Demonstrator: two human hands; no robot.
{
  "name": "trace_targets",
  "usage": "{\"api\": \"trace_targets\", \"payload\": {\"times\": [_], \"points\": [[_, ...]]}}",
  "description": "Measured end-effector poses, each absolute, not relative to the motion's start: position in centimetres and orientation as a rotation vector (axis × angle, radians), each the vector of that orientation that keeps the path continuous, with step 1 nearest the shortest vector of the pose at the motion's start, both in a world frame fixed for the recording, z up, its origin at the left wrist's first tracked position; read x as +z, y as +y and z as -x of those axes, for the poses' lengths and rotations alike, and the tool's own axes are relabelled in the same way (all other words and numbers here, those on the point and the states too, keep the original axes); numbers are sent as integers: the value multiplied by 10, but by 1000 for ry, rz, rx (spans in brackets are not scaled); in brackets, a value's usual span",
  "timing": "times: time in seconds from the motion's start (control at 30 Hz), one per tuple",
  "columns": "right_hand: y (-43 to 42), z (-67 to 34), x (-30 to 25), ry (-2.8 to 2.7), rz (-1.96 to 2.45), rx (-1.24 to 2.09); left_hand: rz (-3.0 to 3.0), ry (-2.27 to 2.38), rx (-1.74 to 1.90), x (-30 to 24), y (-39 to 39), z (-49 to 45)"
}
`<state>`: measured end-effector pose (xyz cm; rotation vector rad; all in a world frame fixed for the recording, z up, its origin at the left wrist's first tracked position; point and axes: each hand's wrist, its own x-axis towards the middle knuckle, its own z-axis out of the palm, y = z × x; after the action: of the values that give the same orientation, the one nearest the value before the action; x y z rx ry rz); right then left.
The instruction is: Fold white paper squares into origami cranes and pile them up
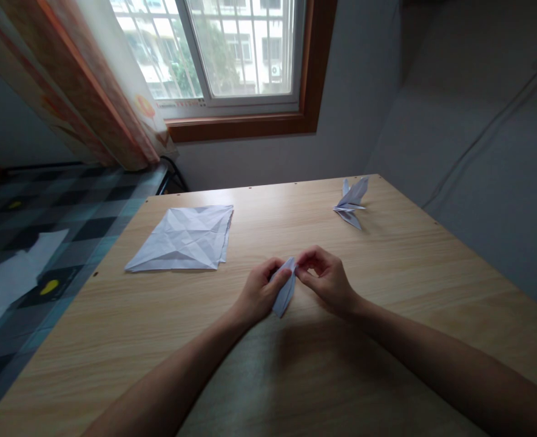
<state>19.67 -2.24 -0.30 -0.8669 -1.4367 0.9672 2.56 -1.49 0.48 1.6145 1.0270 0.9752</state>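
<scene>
A narrow piece of folded white paper [285, 295] is held above the middle of the table. My left hand [262, 285] grips it from the left, the thumb lying across its face. At its upper right edge, my right hand [325, 278] pinches the paper between thumb and forefinger. The other fingers of my right hand are curled. What the left fingers do behind the paper is hidden.
Creased square sheets of white paper [184, 237] lie on the wooden table [159, 334] at the left. A folded paper figure with pointed flaps [351, 200] stands at the back right. Torn white paper [13, 279] rests on a checked bed cover [90, 188].
</scene>
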Motion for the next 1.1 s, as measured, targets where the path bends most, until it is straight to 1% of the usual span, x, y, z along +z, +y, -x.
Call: {"api": "trace_targets", "payload": {"times": [0.37,0.87,1.1], "points": [[-24,-194,-3,-1421,883,845,-1479,1019,1037,4,-13,-25],[-25,-194,-3,-1260,873,1310,-1516,1062,1033,11,-20,-27],[-21,-192,-6,-1257,947,1300,-1451,1138,1078,5,-19,-30]]}}
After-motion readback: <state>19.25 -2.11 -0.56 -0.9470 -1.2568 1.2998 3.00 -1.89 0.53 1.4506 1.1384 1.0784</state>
